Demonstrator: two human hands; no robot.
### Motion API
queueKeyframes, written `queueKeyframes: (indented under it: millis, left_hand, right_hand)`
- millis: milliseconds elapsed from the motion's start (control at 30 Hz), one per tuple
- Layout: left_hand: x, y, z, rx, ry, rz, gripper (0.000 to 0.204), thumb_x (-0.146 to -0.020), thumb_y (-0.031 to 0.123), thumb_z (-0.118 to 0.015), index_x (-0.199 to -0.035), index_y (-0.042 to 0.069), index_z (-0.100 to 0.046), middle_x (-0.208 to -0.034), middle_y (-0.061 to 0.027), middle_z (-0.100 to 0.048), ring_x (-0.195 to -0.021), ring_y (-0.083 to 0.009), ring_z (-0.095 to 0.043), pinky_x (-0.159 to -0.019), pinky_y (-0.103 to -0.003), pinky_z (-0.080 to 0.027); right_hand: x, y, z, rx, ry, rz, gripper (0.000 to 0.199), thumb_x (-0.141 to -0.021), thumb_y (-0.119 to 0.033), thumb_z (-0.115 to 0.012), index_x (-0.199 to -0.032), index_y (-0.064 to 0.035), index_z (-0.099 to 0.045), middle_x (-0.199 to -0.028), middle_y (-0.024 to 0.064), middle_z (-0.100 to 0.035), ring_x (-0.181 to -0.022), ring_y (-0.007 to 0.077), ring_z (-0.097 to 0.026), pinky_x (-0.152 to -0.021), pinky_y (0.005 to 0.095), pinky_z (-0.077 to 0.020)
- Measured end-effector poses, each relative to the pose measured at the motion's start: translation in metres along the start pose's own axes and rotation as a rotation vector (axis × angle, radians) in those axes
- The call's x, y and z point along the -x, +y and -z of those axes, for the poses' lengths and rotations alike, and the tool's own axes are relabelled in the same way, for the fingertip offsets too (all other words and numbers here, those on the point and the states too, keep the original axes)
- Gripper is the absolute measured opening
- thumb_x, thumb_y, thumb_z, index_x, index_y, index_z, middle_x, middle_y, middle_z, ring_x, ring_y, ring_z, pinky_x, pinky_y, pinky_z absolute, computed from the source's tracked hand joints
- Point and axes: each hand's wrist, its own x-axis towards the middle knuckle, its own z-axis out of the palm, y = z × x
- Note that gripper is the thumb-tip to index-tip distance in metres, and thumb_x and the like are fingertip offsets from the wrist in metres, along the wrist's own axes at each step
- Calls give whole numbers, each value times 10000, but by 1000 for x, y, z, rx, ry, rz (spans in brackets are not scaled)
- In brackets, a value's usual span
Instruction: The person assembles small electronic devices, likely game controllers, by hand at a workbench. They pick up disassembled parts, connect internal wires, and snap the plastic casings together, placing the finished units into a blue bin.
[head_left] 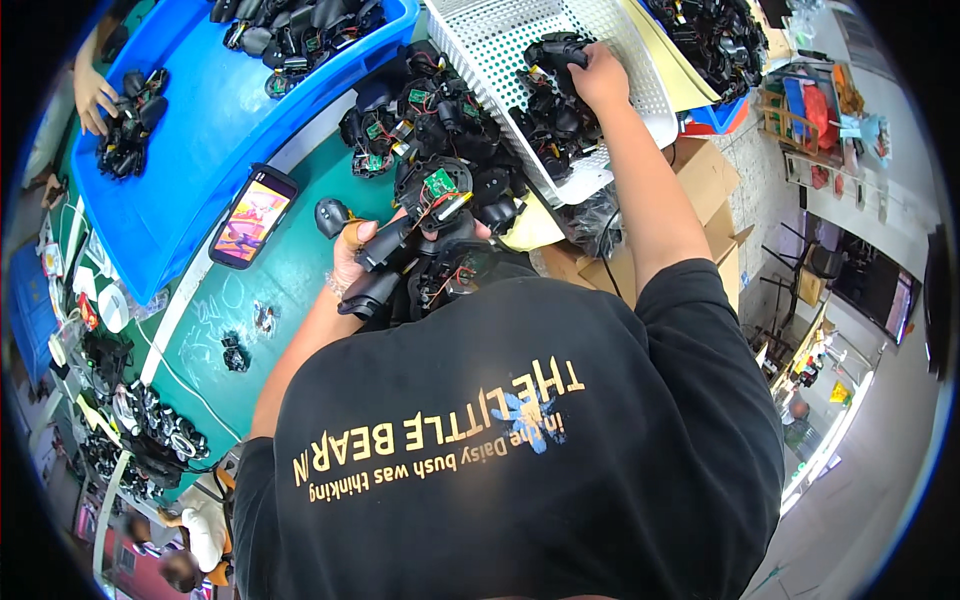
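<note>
My left hand [352,262] holds a black plastic game-controller shell [388,262] close to my chest, over the green table [290,280]. An opened shell with a small green circuit board and red wires [437,190] sits just above it, against a heap of similar black parts [420,120]. My right hand [600,75] reaches far forward into a white perforated basket [500,40] and closes on a black controller part [558,52] on top of the pile inside the basket.
A big blue tray [200,130] lies at the left, with another person's hand [92,98] on black parts in it. A phone with a lit screen [252,216] leans on the tray's edge. Cardboard boxes [700,190] stand at the right, and small black pieces [234,352] lie on the table.
</note>
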Motion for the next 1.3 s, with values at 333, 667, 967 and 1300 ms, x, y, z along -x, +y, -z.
queueKeyframes:
  millis: [333,667,967,1300]
  left_hand:
    - [11,7,20,144,-54,-45,660,-696,486,-666,-1124,-3,-552,-1365,-289,-378,-1188,-437,-455,-885,-649,-423]
    - [33,6,22,214,-11,-116,589,-678,454,-687,-1066,17,-608,-1218,-235,-536,-1098,-421,-527,-861,-655,-431]
    - [49,-11,40,209,174,-245,505,-684,415,-705,-1013,39,-633,-1025,-163,-642,-1082,-359,-547,-959,-520,-407]
    - [53,-13,30,195,155,-258,515,-688,399,-699,-1005,1,-622,-1002,-176,-640,-1101,-354,-537,-1012,-466,-366]
  right_hand:
    - [59,-45,75,-469,257,584,212,-708,-36,-709,-899,-34,-618,-1012,113,-553,-923,273,-545,-776,352,-454]
    - [115,-159,158,-701,247,1053,251,-614,82,-626,-816,-65,-601,-941,78,-459,-826,212,-475,-703,291,-412]
    - [142,-194,175,-949,180,1139,221,-606,26,-619,-794,-78,-567,-984,97,-473,-887,224,-476,-776,302,-396]
    - [161,-215,171,-1492,-334,726,279,-861,-185,-649,-1068,-35,-539,-1297,177,-470,-1232,296,-457,-969,390,-396]
